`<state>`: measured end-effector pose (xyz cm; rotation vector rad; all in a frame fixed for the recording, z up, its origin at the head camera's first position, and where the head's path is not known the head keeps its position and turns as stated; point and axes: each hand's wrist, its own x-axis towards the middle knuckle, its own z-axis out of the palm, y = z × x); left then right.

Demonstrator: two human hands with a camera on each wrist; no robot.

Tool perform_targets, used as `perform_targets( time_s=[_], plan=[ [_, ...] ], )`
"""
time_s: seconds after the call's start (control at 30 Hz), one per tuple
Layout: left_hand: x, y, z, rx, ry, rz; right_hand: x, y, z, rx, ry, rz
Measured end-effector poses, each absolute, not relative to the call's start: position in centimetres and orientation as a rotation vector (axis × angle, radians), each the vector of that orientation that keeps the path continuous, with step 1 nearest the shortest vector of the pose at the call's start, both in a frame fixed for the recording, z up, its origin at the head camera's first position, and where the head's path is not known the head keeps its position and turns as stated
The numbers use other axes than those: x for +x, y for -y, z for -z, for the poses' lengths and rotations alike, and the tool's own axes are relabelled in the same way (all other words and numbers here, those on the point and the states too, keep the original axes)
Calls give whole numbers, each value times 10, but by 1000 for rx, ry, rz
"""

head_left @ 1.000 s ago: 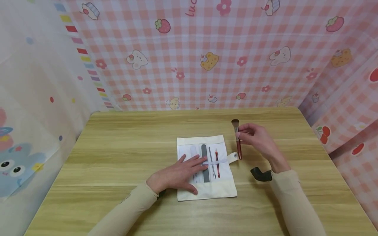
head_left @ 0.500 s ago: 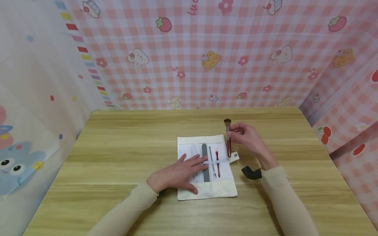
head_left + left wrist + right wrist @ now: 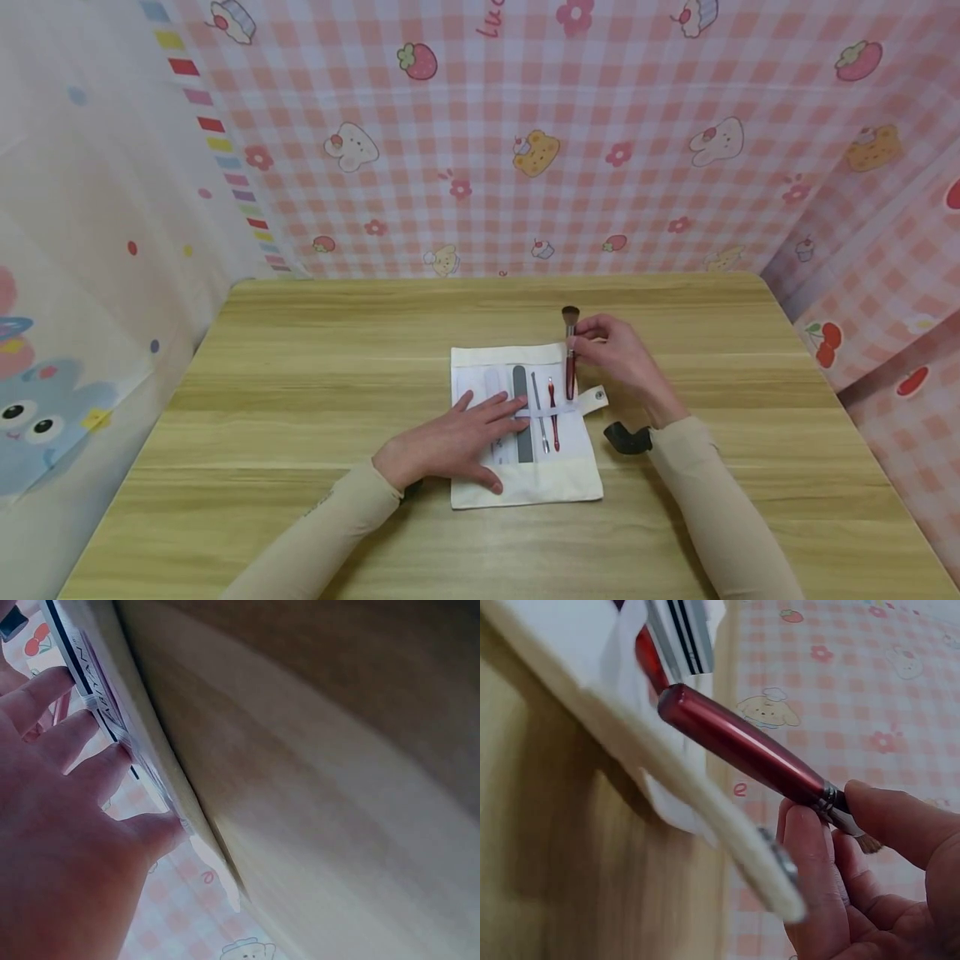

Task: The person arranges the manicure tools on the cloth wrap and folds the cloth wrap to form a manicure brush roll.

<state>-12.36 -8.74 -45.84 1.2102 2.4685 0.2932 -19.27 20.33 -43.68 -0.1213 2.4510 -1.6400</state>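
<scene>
A white cloth tool pouch (image 3: 525,490) lies unfolded on the table, an elastic band across its middle. My left hand (image 3: 457,442) rests flat on its left part, fingers spread, fingertips touching a grey nail file (image 3: 521,383). Right of the file, a thin metal cuticle tool (image 3: 537,400) and a small red-handled tool (image 3: 552,408) sit under the band. My right hand (image 3: 618,354) pinches a makeup brush (image 3: 571,367) near its metal collar, bristles up. In the right wrist view, the glossy dark red brush handle (image 3: 742,746) points toward the pouch, its end near the red tool.
A snap tab (image 3: 595,400) sticks out from the pouch's right edge, beneath my right hand. Black wrist gear (image 3: 628,438) protrudes from the right sleeve. The wooden table (image 3: 337,350) ends at a pink checked curtain (image 3: 480,200) behind.
My right hand has moved left with the makeup brush, from beside the pouch to over its upper right part. The left hand has stayed in place.
</scene>
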Motion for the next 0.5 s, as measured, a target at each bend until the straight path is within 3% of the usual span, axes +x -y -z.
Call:
perform_targets(
  time_s=[0.5],
  plan=[
    [-124, 87, 458, 1189, -2463, -279, -190, -199, 448, -121, -2506, 1446]
  ],
)
